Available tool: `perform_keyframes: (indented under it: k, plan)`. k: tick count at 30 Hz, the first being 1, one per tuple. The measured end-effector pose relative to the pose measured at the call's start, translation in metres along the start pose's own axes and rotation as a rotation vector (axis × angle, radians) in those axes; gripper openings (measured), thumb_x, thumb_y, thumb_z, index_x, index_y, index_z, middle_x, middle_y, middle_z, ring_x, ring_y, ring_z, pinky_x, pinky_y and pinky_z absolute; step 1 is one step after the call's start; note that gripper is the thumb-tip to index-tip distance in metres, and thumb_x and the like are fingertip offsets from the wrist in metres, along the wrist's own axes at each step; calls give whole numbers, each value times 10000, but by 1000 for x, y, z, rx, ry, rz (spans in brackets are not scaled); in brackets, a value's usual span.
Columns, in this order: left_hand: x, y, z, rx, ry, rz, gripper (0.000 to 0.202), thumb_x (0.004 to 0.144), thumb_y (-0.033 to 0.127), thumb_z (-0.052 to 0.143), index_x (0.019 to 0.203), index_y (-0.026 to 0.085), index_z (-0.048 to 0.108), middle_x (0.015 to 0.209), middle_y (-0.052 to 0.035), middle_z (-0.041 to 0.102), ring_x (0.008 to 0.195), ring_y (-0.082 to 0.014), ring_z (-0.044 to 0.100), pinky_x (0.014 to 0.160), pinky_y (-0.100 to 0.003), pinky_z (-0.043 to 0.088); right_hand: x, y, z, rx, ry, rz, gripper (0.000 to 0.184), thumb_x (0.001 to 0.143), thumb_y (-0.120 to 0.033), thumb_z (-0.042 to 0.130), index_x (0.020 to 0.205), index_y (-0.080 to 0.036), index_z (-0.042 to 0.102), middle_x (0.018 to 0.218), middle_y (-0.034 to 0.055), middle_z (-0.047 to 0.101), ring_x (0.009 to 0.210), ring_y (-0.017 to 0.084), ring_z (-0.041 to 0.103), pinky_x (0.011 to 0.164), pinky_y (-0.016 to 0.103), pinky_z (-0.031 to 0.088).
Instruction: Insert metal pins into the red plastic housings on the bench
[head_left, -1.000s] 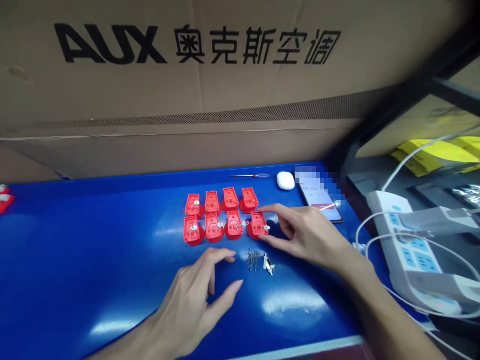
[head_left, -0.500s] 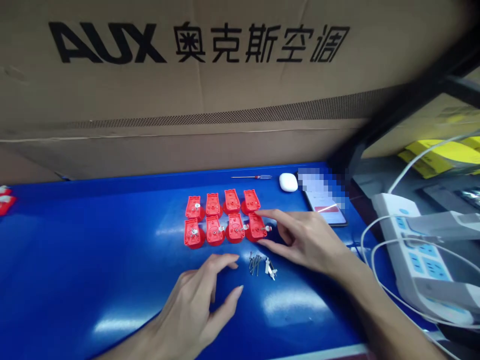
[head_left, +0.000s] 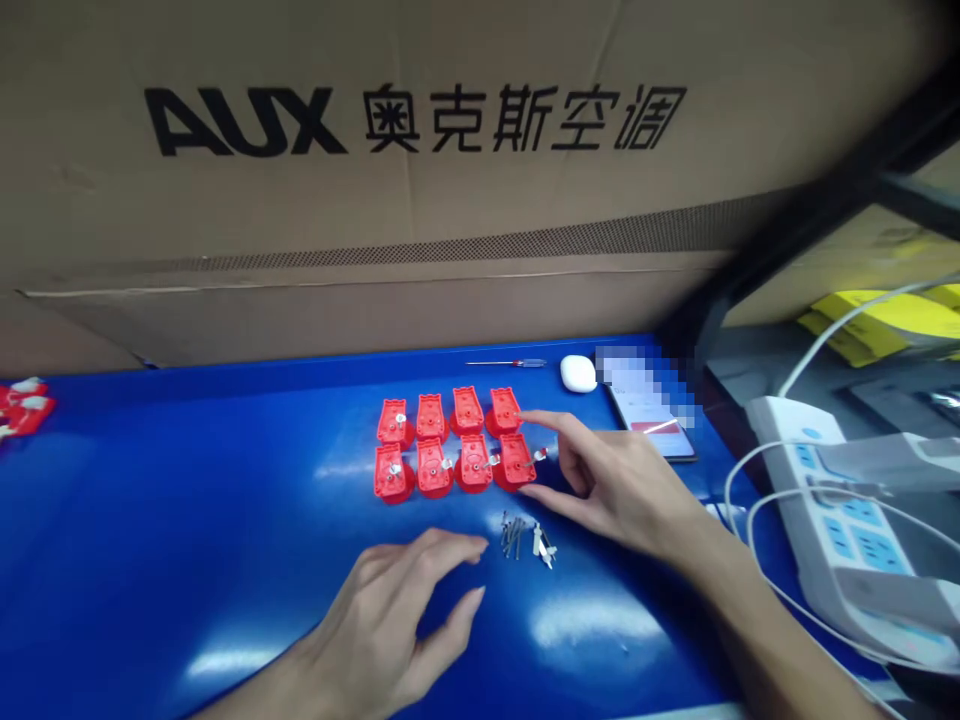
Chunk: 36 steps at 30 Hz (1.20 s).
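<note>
Several red plastic parts [head_left: 448, 443] lie in two rows on the blue table [head_left: 187, 520]. My right hand [head_left: 611, 478] reaches in from the right, fingers spread, index and thumb on either side of the rightmost red part [head_left: 515, 459] of the near row, touching it. My left hand [head_left: 397, 620] hovers lower down, fingers loosely apart, holding nothing, its fingertips just left of a small pile of dark screws [head_left: 512, 532] and small metal clips [head_left: 541, 543].
A large cardboard box [head_left: 420, 180] walls off the back of the table. A thin screwdriver [head_left: 506, 363], a white earbud case [head_left: 577, 373] and a phone [head_left: 654, 412] lie at the back right. A white power strip [head_left: 840, 520] with cables sits right. More red parts [head_left: 22, 408] lie far left.
My right hand stays at the rightmost near red part. My left hand has drawn back slightly toward me. The view has shifted a little.
</note>
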<state>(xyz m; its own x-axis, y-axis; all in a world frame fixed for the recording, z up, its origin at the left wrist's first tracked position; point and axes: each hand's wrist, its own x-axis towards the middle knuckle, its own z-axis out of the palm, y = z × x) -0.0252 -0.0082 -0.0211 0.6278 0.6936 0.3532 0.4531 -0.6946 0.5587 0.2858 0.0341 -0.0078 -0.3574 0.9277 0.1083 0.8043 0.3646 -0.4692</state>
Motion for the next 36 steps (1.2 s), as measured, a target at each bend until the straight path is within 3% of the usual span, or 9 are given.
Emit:
perform_keyframes:
  k: [5,9,21,25,27,31,32,34,36]
  plan:
    - [2,2,-2,25,12,84,373,1035,129,610,1394,223,577,1165,-57,852,854,-185,839,826,-321,678,0,-2,-1,-1,-17,8,628,1063,-535,678,1566,-224,467,671,-70,601,554,178,593,584,283,390]
    - [3,1,-2,42,27,138,411,1023,115,628,1419,214,582,1153,-58,856,1012,-206,847,859,-306,672,0,-5,3,-3,-10,13,651,1036,-526,713,1554,-225,459,691,-67,620,583,191,632,593,289,402]
    - [3,6,6,142,131,236,261,1040,96,637,1280,159,718,1051,-19,865,908,-132,838,889,-245,663,5,-6,18,-119,12,16,554,1101,-512,592,1534,-195,455,880,35,762,590,203,679,589,293,412]
    - [0,10,1,310,154,480,234,1063,166,583,1197,211,769,1047,-15,873,734,-131,800,723,-273,658,5,-7,20,-130,23,17,563,1094,-506,606,1536,-189,461,892,38,771,594,205,685,590,300,410]
    - [3,17,-11,427,146,521,200,1027,185,661,1153,283,783,1055,30,871,651,-125,755,625,-277,630,4,-7,21,-124,28,10,613,1080,-512,629,1566,-190,438,906,39,773,625,213,700,610,302,424]
    - [38,16,-53,520,258,337,255,948,143,763,1184,239,751,1017,-19,869,783,-186,783,717,-333,635,2,-6,21,-104,15,8,712,1067,-496,646,1649,-216,346,887,22,768,644,224,709,613,299,422]
    - [54,9,-64,492,246,287,264,956,130,749,1200,230,732,1056,-27,864,833,-186,789,758,-330,631,2,-5,20,-104,10,13,729,1065,-479,646,1666,-222,322,878,19,765,638,226,707,611,300,418]
    - [89,-13,-84,397,263,54,122,1019,180,681,1122,227,729,1076,-33,843,921,-198,782,854,-348,609,1,-5,19,-103,0,24,754,1061,-429,636,1695,-232,280,875,17,762,631,230,704,613,306,419]
    - [125,-41,-97,262,27,-166,135,1048,286,642,1085,218,754,1107,-39,832,981,-211,775,890,-340,591,0,-4,18,-91,-8,27,783,1052,-383,627,1719,-238,243,889,20,763,634,231,707,626,314,435]
